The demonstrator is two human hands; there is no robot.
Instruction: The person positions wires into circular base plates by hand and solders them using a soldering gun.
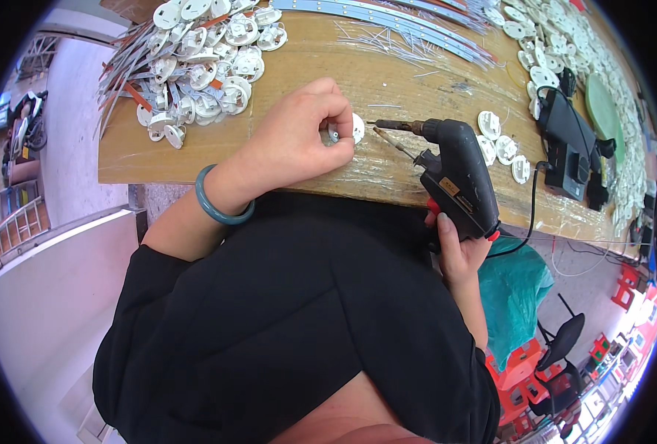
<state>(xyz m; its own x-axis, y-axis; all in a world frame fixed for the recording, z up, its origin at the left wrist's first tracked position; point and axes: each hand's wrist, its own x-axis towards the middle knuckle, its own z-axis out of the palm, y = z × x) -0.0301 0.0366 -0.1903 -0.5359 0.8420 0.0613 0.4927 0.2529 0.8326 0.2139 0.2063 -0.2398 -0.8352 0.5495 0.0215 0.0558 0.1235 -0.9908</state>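
My left hand (299, 129) rests at the front of the wooden table, a greenish bangle on its wrist. Its thumb and forefinger close around a small white round plastic cap (358, 129), which the fingers partly cover. In my right hand (458, 248) is a black soldering gun (462, 174), held by its handle with a finger at the red trigger. The gun's brownish tip points left and ends just beside the cap. Whether tip and cap touch, I cannot tell.
A heap of white round caps with wires (203, 66) lies at the far left. Light-blue strips (395, 26) and loose thin wires (388, 46) are at the back. Several caps (504, 148) sit right of the gun, near a black adapter (565, 163). A black cord (530, 222) hangs over the edge.
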